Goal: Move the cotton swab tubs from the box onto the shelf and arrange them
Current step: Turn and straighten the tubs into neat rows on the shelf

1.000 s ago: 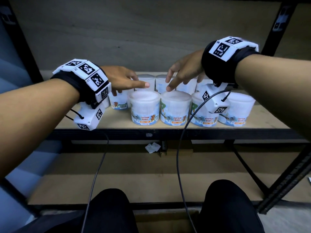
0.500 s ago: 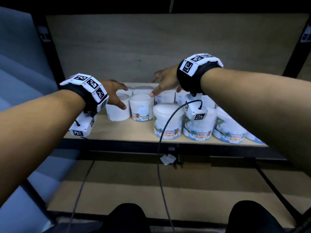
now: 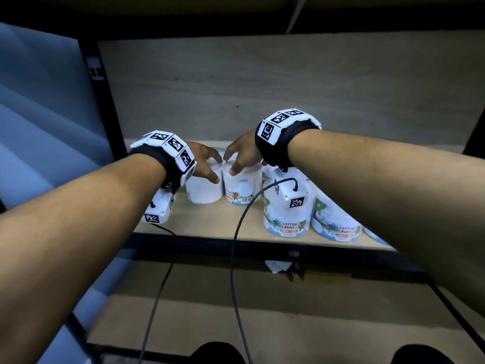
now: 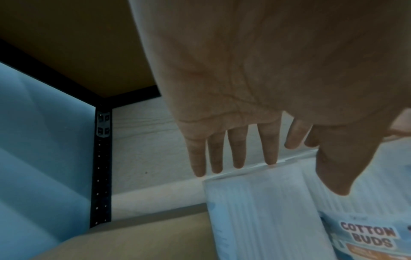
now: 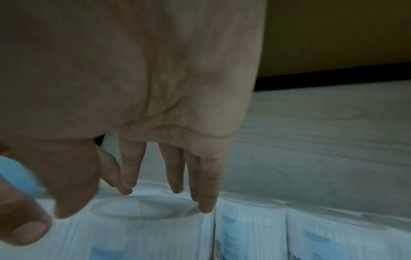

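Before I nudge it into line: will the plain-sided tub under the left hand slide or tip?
The plain-sided tub looks squat with a flat base, so it should slide rather than tip. See-through walls show packed swabs: likely light. The left hand only rests straight fingers on its lid, so push low.

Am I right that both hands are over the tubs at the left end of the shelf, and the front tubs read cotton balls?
Not quite. In the head view the left hand and right hand are over the tubs at the shelf's left end, but the front tubs read "COTTON BUDS".
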The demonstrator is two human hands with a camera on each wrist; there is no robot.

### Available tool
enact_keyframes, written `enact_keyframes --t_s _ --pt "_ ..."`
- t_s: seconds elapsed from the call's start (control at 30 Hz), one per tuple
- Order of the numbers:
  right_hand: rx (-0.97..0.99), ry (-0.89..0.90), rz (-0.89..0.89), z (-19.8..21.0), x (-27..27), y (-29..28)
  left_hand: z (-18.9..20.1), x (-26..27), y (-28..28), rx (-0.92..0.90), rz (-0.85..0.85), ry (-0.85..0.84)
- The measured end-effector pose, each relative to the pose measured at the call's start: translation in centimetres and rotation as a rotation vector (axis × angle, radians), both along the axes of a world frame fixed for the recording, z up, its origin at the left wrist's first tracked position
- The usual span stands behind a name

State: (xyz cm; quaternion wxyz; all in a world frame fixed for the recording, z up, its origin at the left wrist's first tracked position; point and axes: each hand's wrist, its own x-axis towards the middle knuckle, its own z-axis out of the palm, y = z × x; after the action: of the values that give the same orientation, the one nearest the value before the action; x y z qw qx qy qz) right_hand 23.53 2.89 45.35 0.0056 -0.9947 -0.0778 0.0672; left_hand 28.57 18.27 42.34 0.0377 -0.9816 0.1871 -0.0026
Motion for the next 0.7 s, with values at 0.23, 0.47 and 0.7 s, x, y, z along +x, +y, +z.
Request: enact_keyframes --t_s 0.23,0.47,0.7 --pt "-0.113 0.082 -0.010 -0.1 1.3 0.5 -1.0 0.9 -0.2 -0.089 0.024 -0.037" --pt "-0.143 0.058 0.018 0.2 1.1 0.5 -1.0 0.8 0.0 -0.113 0.018 -0.042" --pt "-0.134 0.066 0.021 0.3 0.5 0.6 -0.7 0.4 0.1 -0.096 0.020 -0.036"
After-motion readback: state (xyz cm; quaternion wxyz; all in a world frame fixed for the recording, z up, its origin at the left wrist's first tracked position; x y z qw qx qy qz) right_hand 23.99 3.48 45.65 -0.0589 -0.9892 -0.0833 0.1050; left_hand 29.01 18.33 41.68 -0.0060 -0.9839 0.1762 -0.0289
